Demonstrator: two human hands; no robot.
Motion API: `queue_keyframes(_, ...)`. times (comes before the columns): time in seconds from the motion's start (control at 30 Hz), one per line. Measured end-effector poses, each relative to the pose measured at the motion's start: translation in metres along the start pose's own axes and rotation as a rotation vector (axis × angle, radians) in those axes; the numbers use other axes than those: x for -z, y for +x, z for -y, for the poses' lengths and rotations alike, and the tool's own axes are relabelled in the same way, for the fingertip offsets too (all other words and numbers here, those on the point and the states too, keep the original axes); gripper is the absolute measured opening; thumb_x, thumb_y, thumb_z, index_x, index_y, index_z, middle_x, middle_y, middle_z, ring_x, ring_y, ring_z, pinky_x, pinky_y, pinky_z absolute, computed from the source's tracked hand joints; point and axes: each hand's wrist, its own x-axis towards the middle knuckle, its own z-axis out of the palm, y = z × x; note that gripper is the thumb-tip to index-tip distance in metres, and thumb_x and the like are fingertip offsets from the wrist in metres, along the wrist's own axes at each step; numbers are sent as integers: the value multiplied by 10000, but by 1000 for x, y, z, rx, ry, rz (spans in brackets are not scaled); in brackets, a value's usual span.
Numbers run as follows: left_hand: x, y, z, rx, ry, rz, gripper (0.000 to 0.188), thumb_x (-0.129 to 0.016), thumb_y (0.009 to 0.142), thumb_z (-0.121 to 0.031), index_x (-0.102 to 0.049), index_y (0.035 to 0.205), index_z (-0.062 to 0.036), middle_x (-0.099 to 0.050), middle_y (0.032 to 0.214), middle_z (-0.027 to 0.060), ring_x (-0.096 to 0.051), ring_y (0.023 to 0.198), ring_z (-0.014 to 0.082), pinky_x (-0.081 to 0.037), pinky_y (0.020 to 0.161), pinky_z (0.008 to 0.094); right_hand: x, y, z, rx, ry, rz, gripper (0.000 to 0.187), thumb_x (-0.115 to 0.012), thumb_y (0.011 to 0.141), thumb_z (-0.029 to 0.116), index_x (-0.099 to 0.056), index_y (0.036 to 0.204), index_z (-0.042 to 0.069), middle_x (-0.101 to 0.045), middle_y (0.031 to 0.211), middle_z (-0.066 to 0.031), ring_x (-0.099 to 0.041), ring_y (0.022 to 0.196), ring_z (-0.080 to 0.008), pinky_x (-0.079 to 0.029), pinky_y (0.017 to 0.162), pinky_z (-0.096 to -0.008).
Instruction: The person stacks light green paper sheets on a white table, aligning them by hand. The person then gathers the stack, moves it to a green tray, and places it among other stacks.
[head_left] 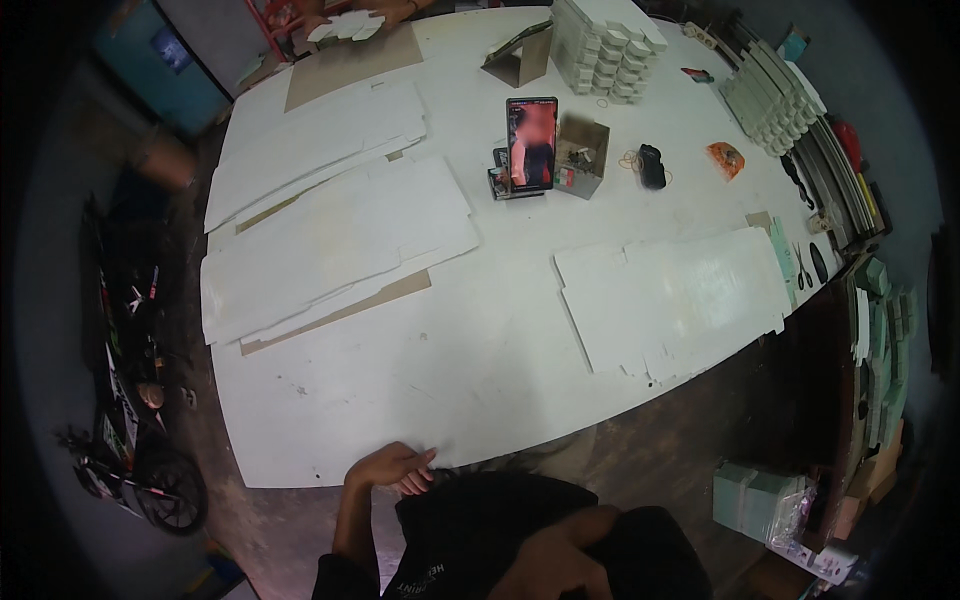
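My left hand [393, 466] is at the near edge of the white table [400, 400], thumb stretched out and fingers loosely bent, with nothing in it. Low in the picture, my right hand [555, 565] is close to my dark shirt; its fingers do not show clearly. Flat white cardboard sheets [340, 245] lie in overlapping stacks on the left of the table. Another stack of white sheets [680, 300] lies on the right. Both hands are apart from these stacks.
A phone [531, 145] stands upright beside an open cardboard box [582, 155]. Folded white boxes [608, 50] are piled behind it. Scissors [803, 268] lie at the right edge. Another person's hands hold white card [348, 26] at the far left. A motorbike [140, 450] stands left.
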Motion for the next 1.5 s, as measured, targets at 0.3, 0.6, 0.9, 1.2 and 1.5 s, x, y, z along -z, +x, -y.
queue_keyframes(0.3,5,3,8,7,-17,34,794,-537,1053,-645,-726,1050,126,-767,941,266,-789,844,317,-662,756,400,21,-12,33,-129,21,128,720,-798,939,494,-662,1409,-34,-635,1467,-215,-541,1412,-447,-327,1217,-624)
queue_keyframes(0.6,5,1,6,-21,-35,41,775,-542,1062,-619,-711,1078,137,-767,948,282,-792,860,324,-660,781,408,54,-71,87,-707,-1876,-1310,73,-760,893,-34,-776,962,-15,-790,974,-161,-780,871,-270,-597,734,-354)
queue_keyframes(0.9,0,4,14,-110,16,-8,636,-587,1082,-506,-698,1125,119,-771,950,270,-787,852,302,-647,750,372,100,-156,133,-1100,-2967,-823,405,-711,942,64,-629,1332,-11,-710,1092,-243,-690,1045,-465,-579,862,-517)
queue_keyframes(1.2,-41,25,-43,-721,361,-678,287,-704,1018,-126,-684,1262,24,-756,1028,175,-750,865,256,-601,796,341,84,-136,58,-1144,-2278,-1111,429,-692,962,113,-615,1355,-40,-629,1048,-195,-627,967,-385,-514,789,-475)
queue_keyframes(1.5,-44,79,-73,-993,1125,-977,664,-647,891,-14,-506,1540,-28,-362,1665,266,-327,1545,473,-204,1263,633,96,-123,34,-1361,-2363,-842,429,-677,966,103,-600,1350,-72,-653,962,-201,-639,831,-374,-516,691,-450)
